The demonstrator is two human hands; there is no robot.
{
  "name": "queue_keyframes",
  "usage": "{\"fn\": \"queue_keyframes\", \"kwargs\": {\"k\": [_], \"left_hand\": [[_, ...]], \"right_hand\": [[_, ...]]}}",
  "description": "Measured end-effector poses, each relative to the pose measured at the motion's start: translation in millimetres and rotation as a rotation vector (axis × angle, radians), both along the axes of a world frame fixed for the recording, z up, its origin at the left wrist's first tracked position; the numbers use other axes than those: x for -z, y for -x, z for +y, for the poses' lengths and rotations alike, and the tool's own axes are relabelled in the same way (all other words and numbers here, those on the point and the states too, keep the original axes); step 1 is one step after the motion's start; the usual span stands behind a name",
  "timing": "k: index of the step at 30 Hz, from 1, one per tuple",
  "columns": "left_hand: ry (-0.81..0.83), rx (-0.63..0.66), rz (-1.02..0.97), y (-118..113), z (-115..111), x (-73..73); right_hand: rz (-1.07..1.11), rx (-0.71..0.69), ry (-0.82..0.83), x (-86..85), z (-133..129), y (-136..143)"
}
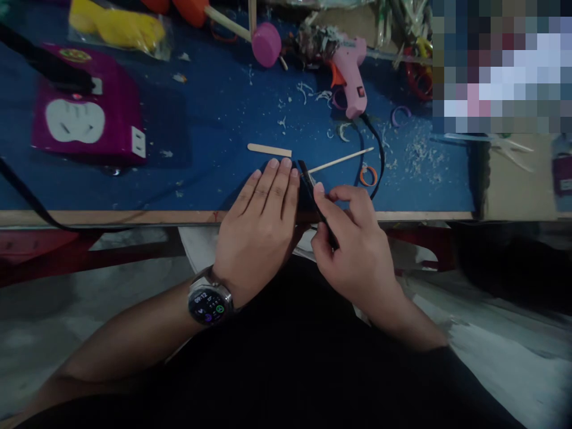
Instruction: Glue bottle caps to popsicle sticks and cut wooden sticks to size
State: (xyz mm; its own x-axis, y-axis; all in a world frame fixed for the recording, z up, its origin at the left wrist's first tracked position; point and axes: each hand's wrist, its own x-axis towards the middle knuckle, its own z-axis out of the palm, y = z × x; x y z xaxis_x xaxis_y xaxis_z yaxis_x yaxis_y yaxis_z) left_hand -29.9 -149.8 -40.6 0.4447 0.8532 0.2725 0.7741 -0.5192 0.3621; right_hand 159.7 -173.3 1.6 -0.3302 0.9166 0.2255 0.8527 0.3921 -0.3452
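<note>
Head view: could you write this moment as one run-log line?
left hand: palm down; right hand: holding slim black tool; flat wooden stick: beyond left fingertips; pink glue gun: on blue table

- Magenta plastic socket box [117, 113], far left
- Clear packet of yellow pieces [118, 27], beyond it
- Pink plastic glue gun [353, 77]
- Thin purple ring [401, 116], right of it

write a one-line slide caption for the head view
Left hand flat by a wooden stick, right hand gripping a black tool
</note>
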Motion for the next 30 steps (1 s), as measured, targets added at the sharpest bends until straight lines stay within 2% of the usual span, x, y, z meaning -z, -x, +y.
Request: {"fn": "queue_keyframes", "kwargs": {"k": [15, 26, 30], "left_hand": [[-0.045, -0.022, 0.009, -4.2, -0.7, 4.5], [-0.122, -0.016, 0.069, -4.4, 0.8, 6.3], [-0.091, -0.015, 0.038, -4.4, 1.0, 6.8]], "right_hand": [[-0.057, -0.029, 0.034, -8.5, -2.4, -2.1], [-0.072, -0.021, 0.002, -7.7, -0.4, -1.6], [-0.067, -0.024, -0.023, -6.5, 3.3, 1.0]]}}
